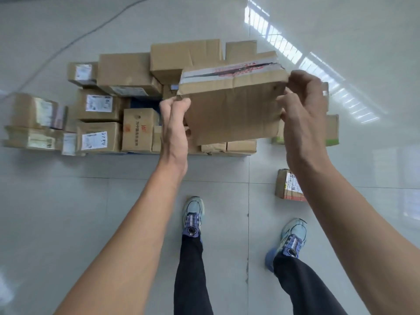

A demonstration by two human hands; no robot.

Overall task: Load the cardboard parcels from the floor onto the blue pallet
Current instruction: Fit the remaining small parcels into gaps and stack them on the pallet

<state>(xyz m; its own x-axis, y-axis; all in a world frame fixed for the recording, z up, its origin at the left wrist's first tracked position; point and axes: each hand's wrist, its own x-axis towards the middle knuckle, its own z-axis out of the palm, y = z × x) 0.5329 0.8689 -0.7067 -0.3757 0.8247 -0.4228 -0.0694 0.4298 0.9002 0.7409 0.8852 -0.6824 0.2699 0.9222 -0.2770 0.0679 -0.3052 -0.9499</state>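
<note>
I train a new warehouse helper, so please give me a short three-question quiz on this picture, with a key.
1. True or false: the left hand and the right hand both grip the flat brown cardboard parcel.
2. Which thing lies alone on the grey tiled floor? A) small labelled cardboard box B) tape roll C) bottle
3. Fill in: the stacked parcels rest on a ____ pallet.
Key: 1 true; 2 A; 3 blue.
</note>
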